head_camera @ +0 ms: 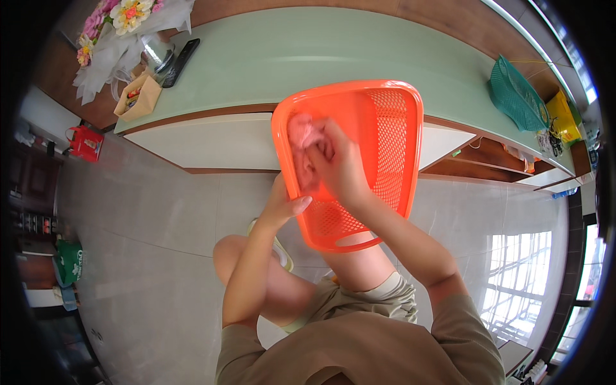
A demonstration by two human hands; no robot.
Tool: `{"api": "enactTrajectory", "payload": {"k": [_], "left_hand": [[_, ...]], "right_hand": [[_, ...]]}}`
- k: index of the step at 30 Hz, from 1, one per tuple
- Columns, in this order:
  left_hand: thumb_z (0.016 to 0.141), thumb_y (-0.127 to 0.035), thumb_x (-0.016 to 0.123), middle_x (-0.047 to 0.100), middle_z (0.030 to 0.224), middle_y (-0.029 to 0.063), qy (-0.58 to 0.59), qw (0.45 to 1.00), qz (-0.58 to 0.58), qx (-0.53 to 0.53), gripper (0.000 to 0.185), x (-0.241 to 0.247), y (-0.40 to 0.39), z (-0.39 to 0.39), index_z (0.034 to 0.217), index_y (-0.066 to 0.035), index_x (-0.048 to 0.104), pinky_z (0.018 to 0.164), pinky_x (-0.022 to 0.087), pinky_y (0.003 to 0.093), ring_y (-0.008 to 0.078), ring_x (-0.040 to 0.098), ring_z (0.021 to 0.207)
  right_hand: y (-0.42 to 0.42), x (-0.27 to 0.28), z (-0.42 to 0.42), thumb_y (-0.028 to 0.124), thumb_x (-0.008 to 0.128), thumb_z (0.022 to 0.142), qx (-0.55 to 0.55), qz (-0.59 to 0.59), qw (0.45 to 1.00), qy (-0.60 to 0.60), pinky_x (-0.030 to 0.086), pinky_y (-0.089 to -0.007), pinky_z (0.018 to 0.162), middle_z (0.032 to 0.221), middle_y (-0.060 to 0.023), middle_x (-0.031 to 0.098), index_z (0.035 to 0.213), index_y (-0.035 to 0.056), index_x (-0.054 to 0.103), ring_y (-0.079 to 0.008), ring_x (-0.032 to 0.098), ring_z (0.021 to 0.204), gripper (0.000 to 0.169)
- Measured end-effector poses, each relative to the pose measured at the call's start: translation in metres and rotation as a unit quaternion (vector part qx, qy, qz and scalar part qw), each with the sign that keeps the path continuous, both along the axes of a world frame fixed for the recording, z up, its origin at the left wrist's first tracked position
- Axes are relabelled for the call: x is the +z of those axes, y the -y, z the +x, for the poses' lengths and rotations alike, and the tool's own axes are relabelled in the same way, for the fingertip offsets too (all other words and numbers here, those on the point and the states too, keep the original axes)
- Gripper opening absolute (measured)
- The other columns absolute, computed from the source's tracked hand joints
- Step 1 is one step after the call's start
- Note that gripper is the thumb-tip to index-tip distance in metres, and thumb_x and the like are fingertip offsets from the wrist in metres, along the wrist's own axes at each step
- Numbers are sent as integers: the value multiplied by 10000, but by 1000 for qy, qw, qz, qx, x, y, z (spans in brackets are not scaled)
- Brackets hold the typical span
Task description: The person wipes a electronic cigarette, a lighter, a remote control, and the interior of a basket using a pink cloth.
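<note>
An orange plastic basket with perforated sides is tilted in front of me, its open top facing my view. My left hand grips the rim at the lower left, thumb over the edge. Inside the basket, my right hand pinches a crumpled pink cloth against the left inner wall. The cloth is slightly blurred, and part of it lies behind my fingers. One handle slot shows in the basket's near rim, above my bare thigh.
Ahead stands a low cabinet with a pale green top. On it are a bouquet, a remote control, a small tan box and a teal plastic basket. A red bag sits at the left.
</note>
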State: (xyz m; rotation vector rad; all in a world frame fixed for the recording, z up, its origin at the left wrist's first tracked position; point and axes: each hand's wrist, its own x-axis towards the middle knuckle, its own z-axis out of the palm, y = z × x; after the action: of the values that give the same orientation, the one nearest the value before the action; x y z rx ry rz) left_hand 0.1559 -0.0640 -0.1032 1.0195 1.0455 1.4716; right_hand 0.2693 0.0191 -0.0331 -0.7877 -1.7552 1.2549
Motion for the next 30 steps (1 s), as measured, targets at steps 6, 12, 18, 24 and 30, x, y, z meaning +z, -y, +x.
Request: {"api": "enactTrajectory", "payload": {"k": [6,12,18,24,30], "left_hand": [[694,-378,688,519,1037,45,26,998,-47,18,655,-1,4,-5,1163,12,449,851,405,311,151,493,972],[700,-374,692,531,1097,65,22,997,-36,62,679,-9,8,-5,1202,15,451,883,399,320,162,494,1014],[695,-325,679,532,1115,74,-17,999,-20,31,660,7,8,-2,1216,5,444,904,387,321,166,487,1037],[668,-260,669,520,1155,66,-38,999,-6,19,668,16,8,-2,1241,-10,432,937,369,329,172,480,1071],[644,-196,661,497,1203,63,-43,999,-2,7,760,15,5,-2,1321,-18,363,982,340,337,168,461,1116]], "right_hand": [[13,-35,12,-54,529,781,76,54,994,53,472,-277,564,689,-69,601,946,2,540,-146,577,593,175],[25,-44,33,12,542,771,169,44,965,197,501,-330,585,735,-130,617,946,8,543,-277,614,609,175],[47,-49,37,142,593,780,95,363,841,390,524,-350,626,883,-107,584,955,45,524,-273,597,803,212],[29,-27,61,152,663,676,210,247,795,513,514,-339,599,856,-57,569,867,65,505,-250,580,800,263],[17,-26,82,167,664,670,163,307,731,587,497,-344,550,768,-67,548,830,68,508,-251,576,673,244]]}}
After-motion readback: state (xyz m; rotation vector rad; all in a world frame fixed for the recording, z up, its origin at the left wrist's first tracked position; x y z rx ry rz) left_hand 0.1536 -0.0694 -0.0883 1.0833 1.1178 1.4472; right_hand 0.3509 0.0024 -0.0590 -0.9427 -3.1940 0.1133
